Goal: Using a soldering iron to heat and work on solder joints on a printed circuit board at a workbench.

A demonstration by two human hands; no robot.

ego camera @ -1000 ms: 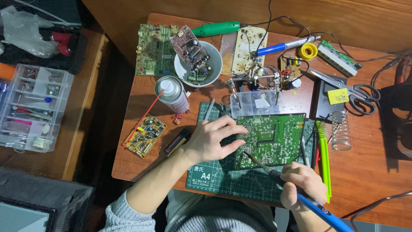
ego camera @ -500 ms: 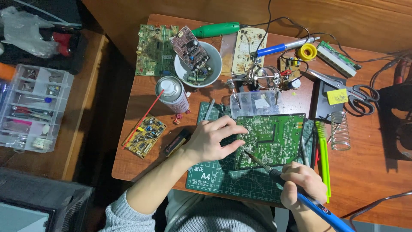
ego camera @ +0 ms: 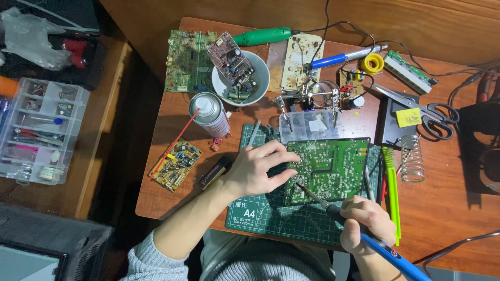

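A green circuit board [ego camera: 333, 166] lies solder side up on a dark green cutting mat [ego camera: 281, 216]. My left hand [ego camera: 258, 169] rests on the board's left edge with fingers spread, pressing it down. My right hand [ego camera: 362, 221] grips a blue-handled soldering iron [ego camera: 385, 250]; its metal tip touches the board's lower left area near my left fingertips.
A white bowl [ego camera: 259, 83] holds a small circuit board. Around it lie a spray can [ego camera: 211, 114], a green board [ego camera: 185, 52], a small yellow board [ego camera: 174, 164], scissors [ego camera: 432, 112], a coiled iron stand [ego camera: 411, 158], a green tool [ego camera: 391, 192] and a parts organiser [ego camera: 39, 130].
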